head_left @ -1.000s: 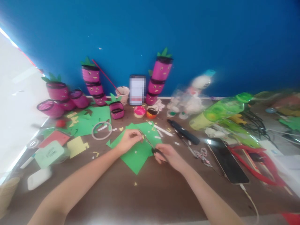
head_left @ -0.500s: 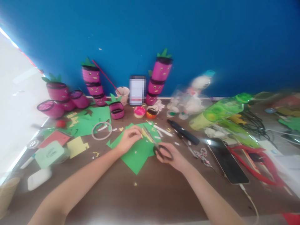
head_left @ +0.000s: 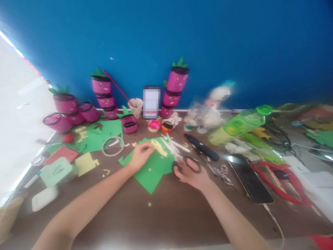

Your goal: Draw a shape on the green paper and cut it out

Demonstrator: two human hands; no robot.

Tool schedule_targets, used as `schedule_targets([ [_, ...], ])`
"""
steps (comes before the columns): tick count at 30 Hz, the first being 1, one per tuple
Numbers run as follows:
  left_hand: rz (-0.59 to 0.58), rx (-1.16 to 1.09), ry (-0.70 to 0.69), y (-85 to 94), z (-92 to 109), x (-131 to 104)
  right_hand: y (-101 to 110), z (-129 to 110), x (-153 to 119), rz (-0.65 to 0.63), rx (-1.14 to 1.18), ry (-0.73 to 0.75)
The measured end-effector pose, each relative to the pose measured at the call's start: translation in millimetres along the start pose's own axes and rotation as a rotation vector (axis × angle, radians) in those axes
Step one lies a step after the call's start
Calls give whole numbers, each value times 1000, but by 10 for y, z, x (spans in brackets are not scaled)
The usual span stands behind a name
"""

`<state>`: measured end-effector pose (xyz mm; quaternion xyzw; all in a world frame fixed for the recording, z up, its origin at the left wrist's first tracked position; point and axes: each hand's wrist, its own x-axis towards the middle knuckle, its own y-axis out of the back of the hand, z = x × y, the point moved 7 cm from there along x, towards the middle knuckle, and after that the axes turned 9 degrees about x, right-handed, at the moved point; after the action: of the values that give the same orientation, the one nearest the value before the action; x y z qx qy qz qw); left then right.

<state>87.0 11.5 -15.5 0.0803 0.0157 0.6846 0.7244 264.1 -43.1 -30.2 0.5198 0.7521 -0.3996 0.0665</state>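
Note:
My right hand (head_left: 194, 173) has its fingers in the handles of black-handled scissors (head_left: 179, 152), whose blades stand apart and point away from me. Left of them, my left hand (head_left: 142, 154) is pinched on the near end of a narrow, jagged strip of pale yellow paper (head_left: 160, 148). Both hands are over a green paper sheet (head_left: 151, 175) lying on the brown table. White paper strips (head_left: 181, 145) lie just beyond the scissor blades. A small purple pot (head_left: 129, 125) with a face and green paper leaves stands behind my left hand.
Stacked purple pots (head_left: 171, 92) stand along the blue wall. A roll of tape (head_left: 113, 146) and yellow paper (head_left: 84, 164) lie left. Rightward are a black tool (head_left: 201, 147), a phone on a cable (head_left: 249, 180), a green bottle (head_left: 239, 125) and red-handled pliers (head_left: 278, 184).
The scissors have opened wider and moved slightly right, away from the yellow paper strip. My left hand has shifted a little left, still pinching the strip.

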Motion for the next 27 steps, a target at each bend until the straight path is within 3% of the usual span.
schedule_targets([
  [6,274,-339,133,152,-134,53,-8,-146,-45,59,48,110],
  [11,400,-372,159,330,-119,81,13,-98,-20,46,37,143],
  [14,316,-308,221,294,-90,51,0,-81,12,10,-68,211],
  [19,47,-162,191,18,74,-116,-107,-128,26,-11,-296,376],
  [27,-81,-47,85,-259,98,-297,-55,-260,-93,258,-318,550],
])
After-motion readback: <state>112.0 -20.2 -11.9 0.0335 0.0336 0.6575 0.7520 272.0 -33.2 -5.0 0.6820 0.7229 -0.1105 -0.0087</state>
